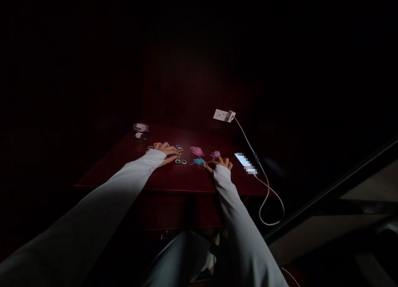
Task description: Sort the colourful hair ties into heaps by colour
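My left hand (168,150) is low over the dark red table (174,179), its fingers stretched out and apart. Thicker multicoloured hair ties lie around it, among them two green hair ties (180,162) by the fingertips. Spread fingers also show on my right hand (223,162). Its thumb reaches the edge of a heap of blue elastic bands (198,161), and its index finger points at a small purple heap of bands (215,154). A pink heap of bands (197,150) lies between the hands, farther back. Nothing gripped is visible in either hand.
A clear round jar (140,131) with pale pink items stands at the table's back left. To the right lies a lit phone (245,163). Its white cable (267,183) loops past the table edge and up to a wall socket (220,114). The surroundings are very dark.
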`<state>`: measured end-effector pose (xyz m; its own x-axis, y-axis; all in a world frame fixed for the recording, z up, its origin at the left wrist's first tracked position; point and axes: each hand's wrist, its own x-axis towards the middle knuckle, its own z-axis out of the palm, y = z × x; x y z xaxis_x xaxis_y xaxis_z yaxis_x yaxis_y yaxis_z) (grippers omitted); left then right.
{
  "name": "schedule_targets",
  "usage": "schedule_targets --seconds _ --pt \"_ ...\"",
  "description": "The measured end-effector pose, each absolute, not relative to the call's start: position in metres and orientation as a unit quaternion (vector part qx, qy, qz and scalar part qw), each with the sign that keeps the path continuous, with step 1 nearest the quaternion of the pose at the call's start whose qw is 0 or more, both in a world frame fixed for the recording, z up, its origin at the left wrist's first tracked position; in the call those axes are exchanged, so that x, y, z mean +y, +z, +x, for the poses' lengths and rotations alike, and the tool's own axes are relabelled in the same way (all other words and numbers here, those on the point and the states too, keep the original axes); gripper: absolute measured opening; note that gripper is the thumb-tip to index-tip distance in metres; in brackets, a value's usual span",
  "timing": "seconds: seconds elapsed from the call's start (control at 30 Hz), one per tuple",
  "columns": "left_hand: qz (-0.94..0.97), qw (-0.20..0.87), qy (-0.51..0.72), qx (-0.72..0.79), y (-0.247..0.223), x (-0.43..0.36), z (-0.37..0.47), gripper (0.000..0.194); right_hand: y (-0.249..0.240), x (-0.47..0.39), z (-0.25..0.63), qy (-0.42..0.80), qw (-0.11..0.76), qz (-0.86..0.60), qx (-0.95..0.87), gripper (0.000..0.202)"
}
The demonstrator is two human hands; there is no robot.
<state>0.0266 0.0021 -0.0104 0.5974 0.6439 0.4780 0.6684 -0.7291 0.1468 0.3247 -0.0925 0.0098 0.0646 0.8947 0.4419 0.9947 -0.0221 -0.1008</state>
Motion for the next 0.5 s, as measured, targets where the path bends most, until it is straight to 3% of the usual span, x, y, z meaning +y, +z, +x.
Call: schedule_targets --seconds 0.3,0.5 --pt "-0.871 0.020 -0.303 -0.387 -0.007 -0.001 0.027 0.032 0.017 -0.093 0.317 -0.129 0.257 -0.717 -0.635 0.038" --pt "-0.837 0.048 -0.344 -0.422 0.003 -0.007 0.024 0.029 0.017 -0.077 0.259 -0.111 0.288 -0.671 -0.674 0.037"
